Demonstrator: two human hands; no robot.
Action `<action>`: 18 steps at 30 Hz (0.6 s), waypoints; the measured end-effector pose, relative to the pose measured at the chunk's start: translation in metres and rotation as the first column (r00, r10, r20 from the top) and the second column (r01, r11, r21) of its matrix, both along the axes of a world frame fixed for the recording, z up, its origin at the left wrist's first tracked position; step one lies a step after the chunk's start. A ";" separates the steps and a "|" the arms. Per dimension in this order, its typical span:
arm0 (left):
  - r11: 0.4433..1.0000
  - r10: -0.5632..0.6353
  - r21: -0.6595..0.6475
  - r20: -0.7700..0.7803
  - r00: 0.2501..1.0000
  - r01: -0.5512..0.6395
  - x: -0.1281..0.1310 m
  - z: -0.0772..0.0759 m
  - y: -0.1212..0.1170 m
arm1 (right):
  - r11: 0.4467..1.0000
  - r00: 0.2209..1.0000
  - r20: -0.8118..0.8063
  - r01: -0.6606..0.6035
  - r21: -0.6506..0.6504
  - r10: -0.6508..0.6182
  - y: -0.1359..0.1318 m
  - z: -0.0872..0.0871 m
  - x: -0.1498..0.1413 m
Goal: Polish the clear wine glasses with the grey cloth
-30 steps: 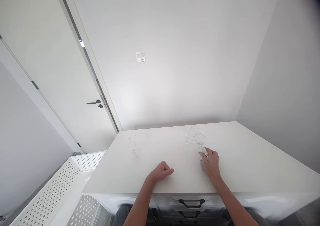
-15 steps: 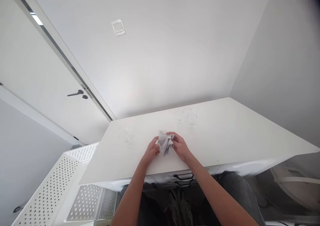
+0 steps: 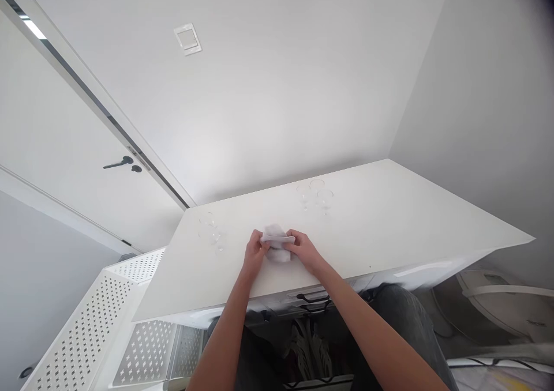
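A pale grey-white cloth (image 3: 277,241) is stretched between my hands, low over the near middle of the white tabletop. My left hand (image 3: 255,254) pinches its left side, and my right hand (image 3: 305,250) pinches the right. A band of the cloth runs across from one hand to the other, with more fabric behind and below it. Whether anything lies inside the folds is hidden. Beyond my right hand stands a group of clear stemmed glasses (image 3: 325,195). Another group of clear glasses (image 3: 220,240), faint against the white, is to the left of my left hand.
The white tabletop (image 3: 389,218) reaches back to a plain wall. Dark drawer handles (image 3: 312,297) are below its front edge, close to my knees. White perforated baskets (image 3: 147,348) stand at the lower left. A door with a black handle (image 3: 119,162) is at the left.
The cloth has gone from a bunched, crumpled shape to a flatter one pulled out between my hands. The camera view has shifted slightly.
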State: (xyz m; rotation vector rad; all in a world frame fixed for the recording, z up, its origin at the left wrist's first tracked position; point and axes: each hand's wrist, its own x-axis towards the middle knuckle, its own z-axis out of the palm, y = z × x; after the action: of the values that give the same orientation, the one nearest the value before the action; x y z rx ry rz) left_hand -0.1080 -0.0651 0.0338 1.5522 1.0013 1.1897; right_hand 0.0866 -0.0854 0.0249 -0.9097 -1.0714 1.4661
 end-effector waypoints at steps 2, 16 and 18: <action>1.000 0.011 0.000 0.012 1.000 -0.011 0.000 0.000 -0.001 | 1.000 1.000 -0.003 0.014 -0.006 -0.014 0.001 -0.003 0.000; 0.955 -0.226 -0.191 0.022 0.974 0.226 0.004 0.005 -0.010 | 0.984 0.975 -0.211 0.029 -0.175 -0.067 0.003 -0.010 0.002; 0.968 -0.207 -0.152 -0.037 0.978 0.199 0.004 0.005 -0.010 | 0.974 0.962 -0.237 0.085 -0.211 -0.136 0.005 -0.016 0.002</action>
State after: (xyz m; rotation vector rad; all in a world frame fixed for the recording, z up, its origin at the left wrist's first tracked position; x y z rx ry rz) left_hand -0.1042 -0.0747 0.0392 1.5346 0.9184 0.9164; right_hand 0.0890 -0.0807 0.0092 -0.8805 -0.6860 1.5658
